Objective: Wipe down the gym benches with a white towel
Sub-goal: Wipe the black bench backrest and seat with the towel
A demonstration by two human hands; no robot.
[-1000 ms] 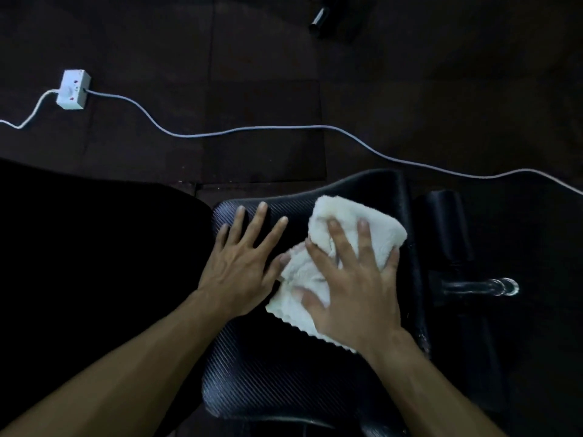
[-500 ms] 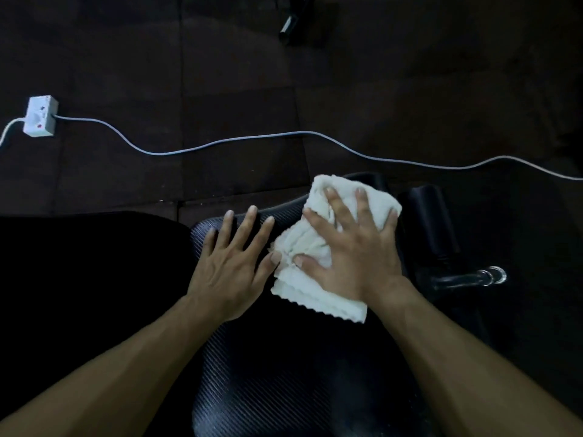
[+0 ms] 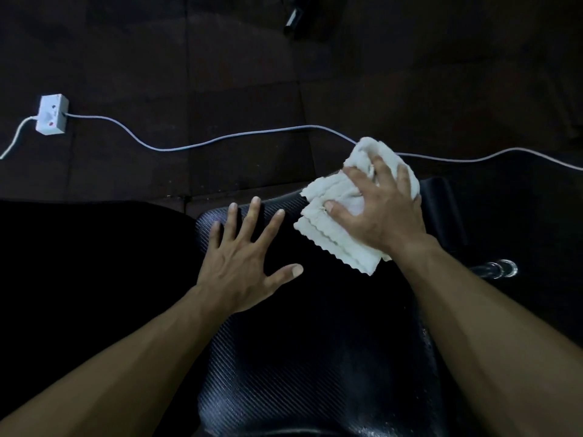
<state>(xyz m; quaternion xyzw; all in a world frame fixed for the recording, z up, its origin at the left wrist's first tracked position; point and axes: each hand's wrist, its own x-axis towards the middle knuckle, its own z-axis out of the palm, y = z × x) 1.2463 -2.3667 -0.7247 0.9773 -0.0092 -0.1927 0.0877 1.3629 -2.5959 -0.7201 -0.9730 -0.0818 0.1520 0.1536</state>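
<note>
A black gym bench pad (image 3: pixel 315 357) with a woven texture fills the lower middle of the head view. A folded white towel (image 3: pixel 334 238) lies at the pad's far right corner, partly over its edge. My right hand (image 3: pixel 378 209) presses down on the towel, fingers curled into its folds. My left hand (image 3: pixel 246 263) rests flat on the pad to the left of the towel, fingers spread, holding nothing.
A white cable (image 3: pixel 220 140) runs across the dark floor from a white socket box (image 3: pixel 52 115) at the left. A chrome pin (image 3: pixel 498 269) sticks out by a smaller black pad (image 3: pixel 444 212) at the right. A dark object (image 3: pixel 293 17) lies at the top.
My right hand has pushed the towel away from me to the pad's far right corner. My left hand has stayed on the pad, with its fingers spread wider.
</note>
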